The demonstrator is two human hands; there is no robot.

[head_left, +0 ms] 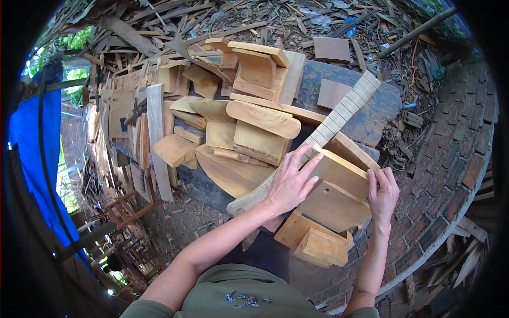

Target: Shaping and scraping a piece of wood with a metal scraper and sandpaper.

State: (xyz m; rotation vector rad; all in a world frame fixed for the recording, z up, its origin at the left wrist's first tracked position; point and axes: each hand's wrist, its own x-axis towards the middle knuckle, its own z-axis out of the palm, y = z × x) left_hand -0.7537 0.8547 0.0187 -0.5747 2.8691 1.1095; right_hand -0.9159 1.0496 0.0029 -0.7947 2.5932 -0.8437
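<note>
My left hand lies flat, fingers spread, on the left edge of a pale wooden board that has a small notch in it. My right hand grips the right edge of the same board. The board rests tilted over smaller wooden blocks near my body. A long notched wooden strip runs diagonally from under my left hand toward the upper right.
A pile of cut wooden pieces covers a dark slab ahead. Wood scraps and shavings litter the ground beyond. A curved brick edge lies to the right, blue tarpaulin on the left, a small wooden chair below left.
</note>
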